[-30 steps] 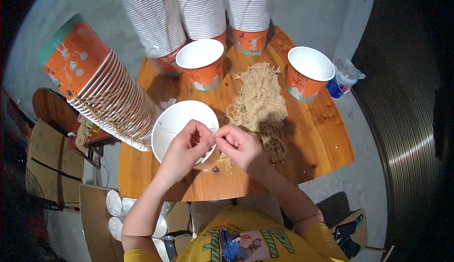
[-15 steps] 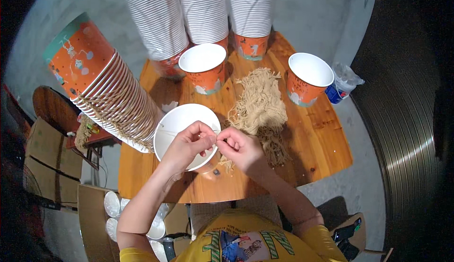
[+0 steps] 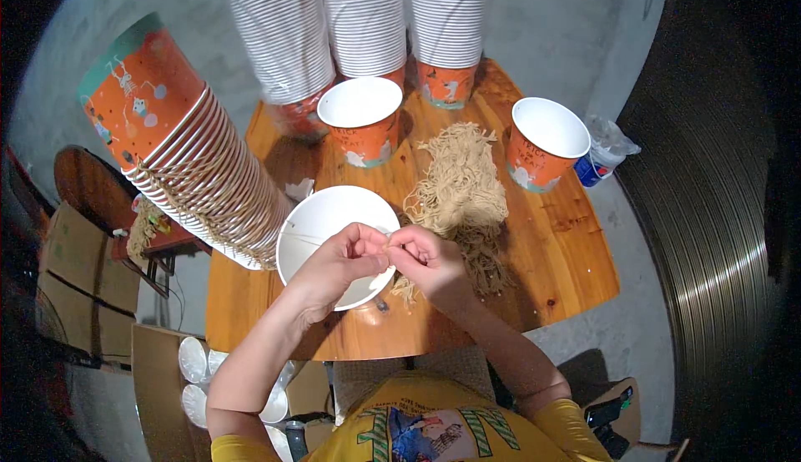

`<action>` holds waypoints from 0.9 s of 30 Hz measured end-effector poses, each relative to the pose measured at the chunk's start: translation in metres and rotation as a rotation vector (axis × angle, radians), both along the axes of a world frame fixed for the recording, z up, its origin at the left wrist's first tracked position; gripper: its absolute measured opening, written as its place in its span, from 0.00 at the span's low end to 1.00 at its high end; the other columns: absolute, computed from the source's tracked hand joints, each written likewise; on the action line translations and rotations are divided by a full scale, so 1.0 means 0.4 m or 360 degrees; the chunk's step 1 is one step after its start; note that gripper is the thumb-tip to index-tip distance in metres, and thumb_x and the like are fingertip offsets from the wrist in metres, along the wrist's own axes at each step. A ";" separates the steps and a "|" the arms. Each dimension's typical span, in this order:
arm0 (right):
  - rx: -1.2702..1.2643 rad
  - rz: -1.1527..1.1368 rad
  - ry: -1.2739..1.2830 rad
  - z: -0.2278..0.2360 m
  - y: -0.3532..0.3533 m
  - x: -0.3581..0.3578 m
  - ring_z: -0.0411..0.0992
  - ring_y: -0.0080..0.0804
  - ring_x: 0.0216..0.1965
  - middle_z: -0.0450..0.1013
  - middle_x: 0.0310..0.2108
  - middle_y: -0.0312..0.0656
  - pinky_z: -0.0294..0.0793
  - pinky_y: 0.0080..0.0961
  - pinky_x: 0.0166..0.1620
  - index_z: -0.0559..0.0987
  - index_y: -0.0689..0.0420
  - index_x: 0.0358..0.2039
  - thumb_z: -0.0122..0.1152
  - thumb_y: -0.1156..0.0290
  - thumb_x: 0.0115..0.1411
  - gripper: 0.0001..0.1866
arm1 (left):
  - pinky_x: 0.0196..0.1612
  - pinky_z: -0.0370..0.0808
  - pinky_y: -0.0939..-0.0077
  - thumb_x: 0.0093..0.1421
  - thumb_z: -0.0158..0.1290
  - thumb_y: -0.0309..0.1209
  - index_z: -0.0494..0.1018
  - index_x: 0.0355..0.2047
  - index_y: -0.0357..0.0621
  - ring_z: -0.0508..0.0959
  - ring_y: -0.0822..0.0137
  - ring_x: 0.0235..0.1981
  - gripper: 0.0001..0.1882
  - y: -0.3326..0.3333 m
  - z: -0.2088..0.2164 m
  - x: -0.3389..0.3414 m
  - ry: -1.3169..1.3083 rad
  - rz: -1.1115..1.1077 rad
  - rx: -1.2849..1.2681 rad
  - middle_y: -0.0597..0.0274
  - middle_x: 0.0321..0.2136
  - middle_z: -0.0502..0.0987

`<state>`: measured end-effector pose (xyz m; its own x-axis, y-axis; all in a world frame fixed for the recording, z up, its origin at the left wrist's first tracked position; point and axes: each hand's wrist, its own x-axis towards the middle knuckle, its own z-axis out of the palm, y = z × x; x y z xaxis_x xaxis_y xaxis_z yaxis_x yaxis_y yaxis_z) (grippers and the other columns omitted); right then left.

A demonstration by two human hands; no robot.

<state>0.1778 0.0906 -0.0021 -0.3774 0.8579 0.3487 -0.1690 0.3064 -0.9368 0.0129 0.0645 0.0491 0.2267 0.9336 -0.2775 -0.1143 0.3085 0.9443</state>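
Observation:
A white-lined paper bucket (image 3: 313,212) stands tilted toward me near the table's front edge. From a spot on its left inner wall, a thin beige cord (image 3: 307,239) runs across the opening to my fingers. My left hand (image 3: 340,263) is over the opening, thumb and fingertips pinched together. At the right rim, my right hand (image 3: 430,263) meets it with a pinch of its own. Both pinches close on the cord's end, mostly hidden by the fingers. Just beyond my right hand lies a heap of loose beige cords (image 3: 460,178).
Left of the bucket leans a tall nested stack of orange buckets (image 3: 200,157) with cords along its side. Wrapped bucket stacks (image 3: 363,20) line the back. Two single buckets (image 3: 360,128) (image 3: 542,149) stand on the wooden table (image 3: 559,253). A cardboard box (image 3: 158,378) is below left.
My fingertips have drawn closer together, now touching and overlapping at the rim. The bucket sits slightly farther right in view. The cord still runs to my left hand.

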 end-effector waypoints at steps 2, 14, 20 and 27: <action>0.0093 -0.0037 0.0002 -0.009 0.007 0.001 0.53 0.08 0.18 0.59 0.17 0.24 0.49 0.11 0.20 0.72 0.59 0.33 0.55 0.79 0.59 0.02 | 0.38 0.69 0.85 0.57 0.55 0.22 0.67 0.41 0.40 0.72 0.77 0.32 0.12 0.001 -0.001 -0.002 0.0019 -0.0014 0.0009 0.66 0.32 0.73; 0.0041 0.0633 -0.0044 0.105 0.053 0.073 0.60 0.12 0.22 0.64 0.21 0.28 0.59 0.13 0.25 0.70 0.58 0.39 0.48 0.76 0.61 0.06 | 0.35 0.66 0.86 0.60 0.54 0.31 0.71 0.37 0.40 0.69 0.81 0.30 0.08 0.002 0.004 -0.001 0.0314 -0.0140 0.0208 0.71 0.30 0.72; 0.0043 0.0560 -0.0425 0.148 0.068 0.060 0.64 0.14 0.27 0.65 0.26 0.30 0.64 0.14 0.31 0.70 0.60 0.40 0.47 0.79 0.61 0.07 | 0.35 0.68 0.84 0.61 0.53 0.32 0.72 0.39 0.40 0.70 0.80 0.31 0.10 0.004 0.012 0.003 0.0401 -0.0239 0.0238 0.71 0.31 0.73; -0.0012 0.0531 -0.0522 0.121 0.095 0.053 0.65 0.16 0.27 0.66 0.27 0.32 0.65 0.15 0.30 0.69 0.61 0.40 0.47 0.79 0.60 0.07 | 0.35 0.68 0.85 0.61 0.54 0.31 0.73 0.38 0.38 0.70 0.80 0.31 0.10 0.001 0.015 0.001 0.0380 -0.0308 0.0148 0.70 0.31 0.74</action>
<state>0.1989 0.1285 0.0465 -0.7222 0.6732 0.1590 0.0484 0.2784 -0.9592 0.0134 0.0648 0.0553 0.3411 0.9034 -0.2599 0.1664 0.2141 0.9625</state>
